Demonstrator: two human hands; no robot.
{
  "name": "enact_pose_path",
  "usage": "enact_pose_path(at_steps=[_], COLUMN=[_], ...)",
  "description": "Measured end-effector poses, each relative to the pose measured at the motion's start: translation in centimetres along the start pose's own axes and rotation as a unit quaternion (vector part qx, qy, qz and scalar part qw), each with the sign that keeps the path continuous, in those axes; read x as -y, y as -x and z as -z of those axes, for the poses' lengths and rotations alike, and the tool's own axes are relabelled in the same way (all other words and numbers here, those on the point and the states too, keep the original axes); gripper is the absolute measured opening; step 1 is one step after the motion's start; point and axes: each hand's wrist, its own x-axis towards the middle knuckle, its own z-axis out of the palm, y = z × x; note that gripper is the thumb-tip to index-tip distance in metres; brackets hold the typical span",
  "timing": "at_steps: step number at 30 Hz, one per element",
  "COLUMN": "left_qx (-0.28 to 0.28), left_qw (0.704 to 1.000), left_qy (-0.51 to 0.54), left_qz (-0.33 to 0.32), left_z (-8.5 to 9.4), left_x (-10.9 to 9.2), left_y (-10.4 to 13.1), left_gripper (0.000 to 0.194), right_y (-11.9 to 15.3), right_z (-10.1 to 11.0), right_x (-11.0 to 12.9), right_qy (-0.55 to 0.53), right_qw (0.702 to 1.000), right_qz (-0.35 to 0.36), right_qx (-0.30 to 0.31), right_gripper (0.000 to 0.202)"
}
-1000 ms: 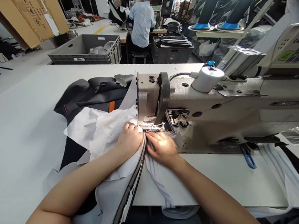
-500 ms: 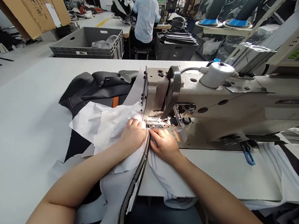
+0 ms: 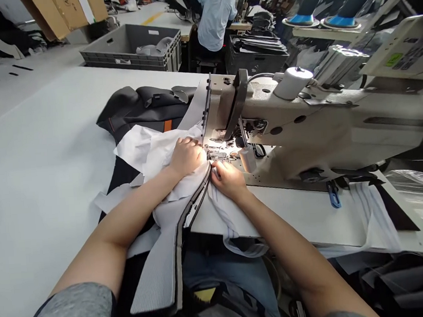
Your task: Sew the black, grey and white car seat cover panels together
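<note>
Ribbed grey fabric (image 3: 158, 275) draped over the white table (image 3: 43, 167)'s front edge; left hand (image 3: 188, 156), fingers together, covered crinkled cloth (image 3: 135, 144); right hand (image 3: 229, 179) curled fingers at dark edging (image 3: 177, 249); grips unclear. Smooth tabletop spread leftward.

With left hand (image 3: 188, 157) palm-down, right hand (image 3: 229, 178) curled, perhaps pinching, both forearms (image 3: 275, 222) reach forward.

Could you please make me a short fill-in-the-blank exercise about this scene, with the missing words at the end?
1. The left hand rests on a thin sheet that is ____ in colour.
2. The right hand is at the layered edge, close in front of the ____ machine.
3. The bright tab on the black material is ____.
4. The small tool on the right hand's side has a ____ handle.

Missing words: white; sewing; orange; blue.
</note>
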Motion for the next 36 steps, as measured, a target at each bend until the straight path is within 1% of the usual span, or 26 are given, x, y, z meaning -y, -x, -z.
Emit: enact_pose_path(at_steps=[3,5,7,10,12,13,15,17,19,20,21,22,23,24,26,28,30,32,34,36], left_qx=[0.035,0.064,0.073,0.075,0.095,0.116,0.177,0.255,0.317,0.335,0.342,0.338,0.322,0.296,0.229,0.166,0.133,0.123,0.125,0.125], left_qw=[0.999,0.997,0.996,0.994,0.989,0.984,0.974,0.961,0.945,0.939,0.935,0.934,0.937,0.944,0.964,0.973,0.966,0.953,0.942,0.931], left_qy=[-0.016,-0.021,-0.025,-0.005,0.035,0.055,0.074,0.069,0.051,0.041,0.029,0.017,0.009,0.011,0.056,0.138,0.221,0.274,0.309,0.338], left_qz=[-0.019,-0.035,-0.048,-0.079,-0.11,-0.122,-0.121,-0.082,-0.059,-0.068,-0.088,-0.114,-0.135,-0.144,-0.126,-0.081,-0.022,0.026,0.048,0.053], left_z=[0.6,1.6,2.9,5.3,6.9,7.7,8.7,8.9,8.2,7.6,6.9,6.1,5.4,4.8,3.8,3.4,3.5,3.9,4.2,4.4], left_x=[-0.5,-0.8,-0.8,-0.6,-0.4,-0.4,-0.4,-0.9,-1.9,-2.6,-3.1,-3.6,-3.9,-3.9,-3.4,-2.4,-1.5,-1.0,-0.8,-0.6], left_y=[0.9,2.3,4.4,8.6,10.6,11.1,10.7,8.7,6.0,4.6,3.5,2.6,2.0,1.7,1.8,2.3,2.9,3.2,3.3,3.2], left_gripper=[0.021,0.019,0.018,0.022,0.026,0.027,0.028,0.037,0.053,0.053,0.044,0.029,0.015,0.005,0.009,0.012,0.011,0.008,0.009,0.011], right_y=[0.2,0.5,1.0,1.8,2.1,2.1,2.2,2.2,2.0,1.8,1.6,1.2,0.8,0.3,-0.7,-1.5,-1.7,-1.2,-0.1,1.6], right_z=[0.4,0.8,1.2,1.4,1.3,1.2,1.2,1.6,2.2,2.6,3.1,3.5,3.8,4.0,4.3,4.2,4.3,4.6,5.4,6.6], right_x=[0.1,0.3,0.6,1.3,1.7,1.7,1.2,-0.3,-2.6,-3.9,-5.3,-6.7,-8.0,-9.2,-11.1,-12.4,-12.8,-12.6,-11.9,-11.2], right_qy=[-0.004,-0.009,-0.018,-0.038,-0.049,-0.053,-0.06,-0.058,-0.041,-0.027,-0.014,-0.001,0.01,0.018,0.034,0.049,0.069,0.098,0.129,0.155], right_qw=[1.0,1.0,0.999,0.995,0.994,0.994,0.995,0.997,0.999,0.999,0.998,0.996,0.995,0.994,0.994,0.995,0.993,0.988,0.981,0.974], right_qz=[-0.001,0.011,0.038,0.082,0.083,0.075,0.055,0.032,-0.01,-0.037,-0.062,-0.082,-0.094,-0.099,-0.095,-0.087,-0.095,-0.119,-0.142,-0.15], right_qx=[0.006,0.014,0.027,0.051,0.057,0.056,0.054,0.046,0.026,0.011,-0.005,-0.021,-0.034,-0.043,-0.044,-0.027,-0.004,0.018,0.035,0.061], right_gripper=[0.026,0.027,0.028,0.026,0.025,0.024,0.02,0.02,0.024,0.025,0.027,0.029,0.03,0.031,0.034,0.032,0.03,0.031,0.025,0.019])
